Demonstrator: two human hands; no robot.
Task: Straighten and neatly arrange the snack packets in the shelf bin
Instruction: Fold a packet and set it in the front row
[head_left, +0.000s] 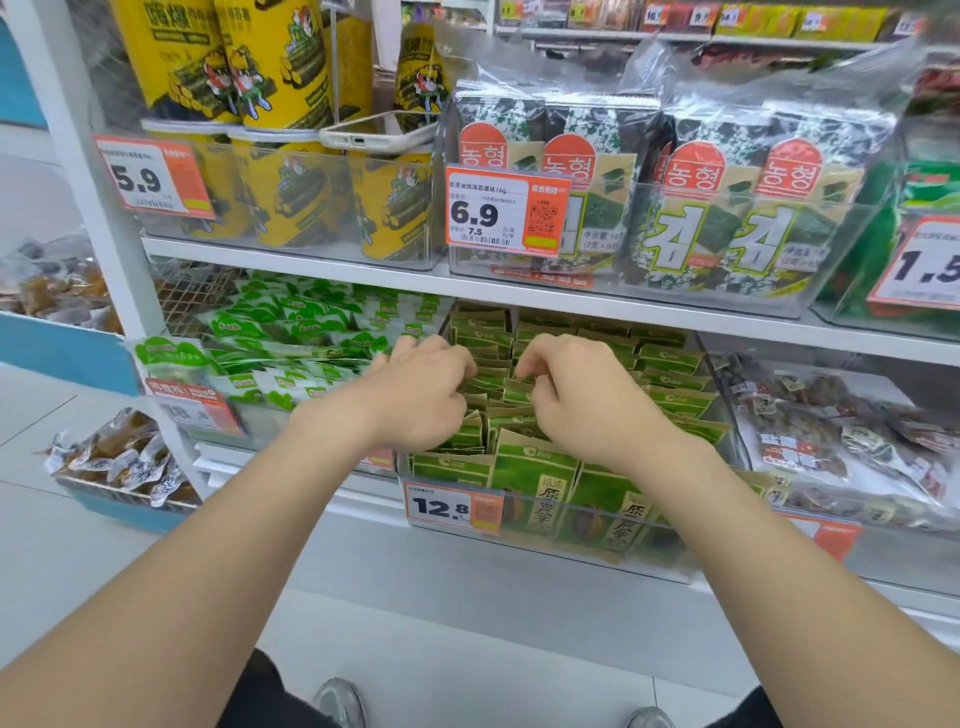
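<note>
The bin (561, 545) sat at the front edge of the lower shelf (571, 582), packed with green packets (535, 467) standing upright, faces toward you, in rows running front to back. The rear rows leaned unevenly; the front ones stood squarer. You were mid-straightening, I judge. Your left hand (415, 395) and right hand (582, 400) were both curled down into the middle rows, fingers pinching packet tops. Next, you likely needed to square those tops and press the rows flush.
</note>
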